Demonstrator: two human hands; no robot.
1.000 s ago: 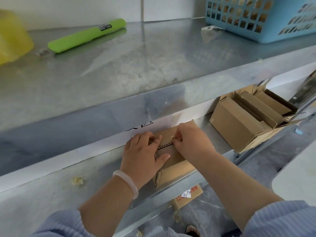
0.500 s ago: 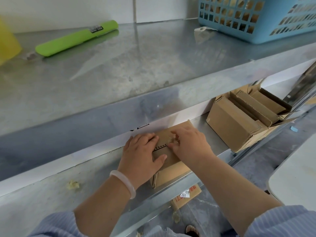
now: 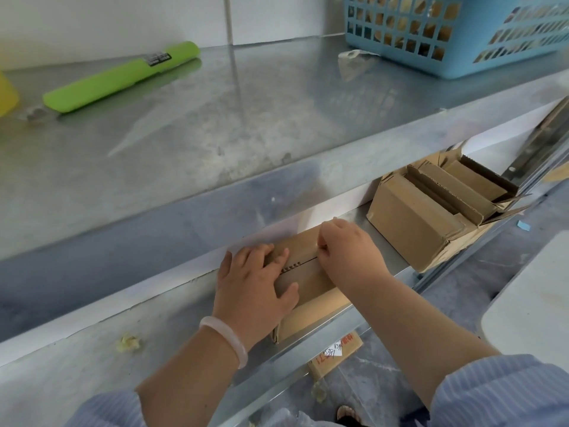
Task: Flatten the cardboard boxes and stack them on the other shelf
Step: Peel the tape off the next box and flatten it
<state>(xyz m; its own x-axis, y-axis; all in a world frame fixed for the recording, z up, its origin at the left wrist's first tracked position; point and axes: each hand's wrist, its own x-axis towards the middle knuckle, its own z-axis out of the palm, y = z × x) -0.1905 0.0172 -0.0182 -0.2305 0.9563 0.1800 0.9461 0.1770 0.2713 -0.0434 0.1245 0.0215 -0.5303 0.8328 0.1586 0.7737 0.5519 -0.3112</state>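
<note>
Box [image 3: 308, 266] under both hands (seam [image 3: 300, 264] running left-right), lower shelf [image 3: 172, 318].

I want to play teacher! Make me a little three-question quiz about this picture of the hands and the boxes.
1. True or false: both hands, left hand and right hand, rest on the small cardboard box.
2. What colour is the basket on the upper shelf?
A red
B blue
C black
3. Fill in: the open cardboard boxes sit on the ____ shelf.

Key: 1 true; 2 B; 3 lower
</note>
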